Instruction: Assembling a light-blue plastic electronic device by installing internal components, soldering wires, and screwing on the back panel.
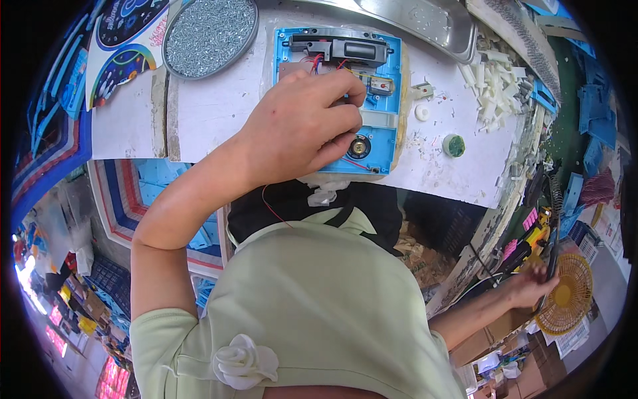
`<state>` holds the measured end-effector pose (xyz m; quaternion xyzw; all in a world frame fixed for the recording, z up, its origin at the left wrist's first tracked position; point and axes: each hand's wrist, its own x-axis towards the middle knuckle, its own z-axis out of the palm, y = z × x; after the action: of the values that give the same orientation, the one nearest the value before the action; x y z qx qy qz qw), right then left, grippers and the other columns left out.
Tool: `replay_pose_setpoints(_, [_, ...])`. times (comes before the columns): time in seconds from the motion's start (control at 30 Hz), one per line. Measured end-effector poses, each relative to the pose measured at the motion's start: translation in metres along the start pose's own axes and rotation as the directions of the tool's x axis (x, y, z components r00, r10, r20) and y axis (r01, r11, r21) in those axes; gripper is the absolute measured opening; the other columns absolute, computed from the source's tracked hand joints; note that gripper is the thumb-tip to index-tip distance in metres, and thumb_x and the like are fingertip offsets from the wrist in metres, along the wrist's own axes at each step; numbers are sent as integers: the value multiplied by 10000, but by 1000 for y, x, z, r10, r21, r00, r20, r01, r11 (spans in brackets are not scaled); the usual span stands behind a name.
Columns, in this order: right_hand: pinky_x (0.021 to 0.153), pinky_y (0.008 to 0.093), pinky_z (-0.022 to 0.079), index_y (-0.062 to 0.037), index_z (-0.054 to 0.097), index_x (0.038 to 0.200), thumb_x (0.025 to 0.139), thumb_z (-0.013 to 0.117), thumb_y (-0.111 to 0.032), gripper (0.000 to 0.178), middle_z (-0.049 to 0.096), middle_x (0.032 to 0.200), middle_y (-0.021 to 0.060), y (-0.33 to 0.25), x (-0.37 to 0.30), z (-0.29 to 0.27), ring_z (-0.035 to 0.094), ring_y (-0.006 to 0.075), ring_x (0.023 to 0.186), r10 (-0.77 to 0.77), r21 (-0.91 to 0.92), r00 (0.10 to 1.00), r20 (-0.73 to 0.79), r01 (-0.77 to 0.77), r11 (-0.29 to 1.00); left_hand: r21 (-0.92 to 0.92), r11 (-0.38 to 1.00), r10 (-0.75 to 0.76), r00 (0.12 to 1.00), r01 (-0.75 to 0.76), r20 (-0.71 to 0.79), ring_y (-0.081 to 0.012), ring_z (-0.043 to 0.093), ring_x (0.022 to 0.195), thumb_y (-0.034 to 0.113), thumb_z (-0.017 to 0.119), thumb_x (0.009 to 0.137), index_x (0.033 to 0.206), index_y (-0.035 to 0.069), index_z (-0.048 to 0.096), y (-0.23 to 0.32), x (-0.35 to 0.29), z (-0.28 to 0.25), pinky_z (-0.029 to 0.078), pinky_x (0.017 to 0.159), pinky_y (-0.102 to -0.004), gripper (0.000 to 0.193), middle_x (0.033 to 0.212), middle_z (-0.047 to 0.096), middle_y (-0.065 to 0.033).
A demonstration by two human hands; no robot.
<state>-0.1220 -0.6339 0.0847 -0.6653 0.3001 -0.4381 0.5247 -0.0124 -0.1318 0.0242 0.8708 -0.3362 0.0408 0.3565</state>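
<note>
At the worktop's (212, 120) near edge sits an open blue casing (387, 145), with clear plastic film (323, 193) and a loose red wire (265, 197) hanging below it. The person's left hand (306, 123) is bent over the casing, fingers curled inward; the tips are hidden, so whether they grip anything cannot be told. The right hand (531, 287) is beyond the worktop's right edge, closed around a dark rod-like thing (551, 266) near a yellow fan (565, 294). Inside the casing, a round speaker (359, 147) lies toward the near side and a black module (359, 50) along the far side.

The step in hand seems to be work on the casing's inner parts; the next move likely calls for steadying them and keeping wires clear.

Farther off, white plastic pieces (495, 90) crowd the right edge, while a bowl of screws (209, 36) and a metal tray (425, 25) stand toward the far edge.
</note>
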Motion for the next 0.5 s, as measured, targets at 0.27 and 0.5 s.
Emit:
replay_pose_setpoints(0.27, [603, 316, 401, -82, 624, 927, 1014, 584, -292, 231, 511, 718, 31, -18, -66, 36, 474, 144, 668, -186, 215, 923, 337, 117, 970, 11, 1000, 26, 999, -26, 21, -231, 615, 850, 33, 766, 708, 861, 99, 640, -1, 3, -2, 427, 747, -364, 209, 1054, 604, -46])
replay_pose_setpoints(0.5, [559, 330, 381, 23, 657, 908, 896, 723, -203, 237, 589, 712, 93, -17, -157, 144, 511, 197, 614, -308, 331, 388, 868, 9, 944, 8, 1000, 4, 999, -5, 47, -235, 615, 906, 43, 755, 723, 857, 96, 615, -2, 2, 0, 440, 741, -380, 200, 1042, 595, -46])
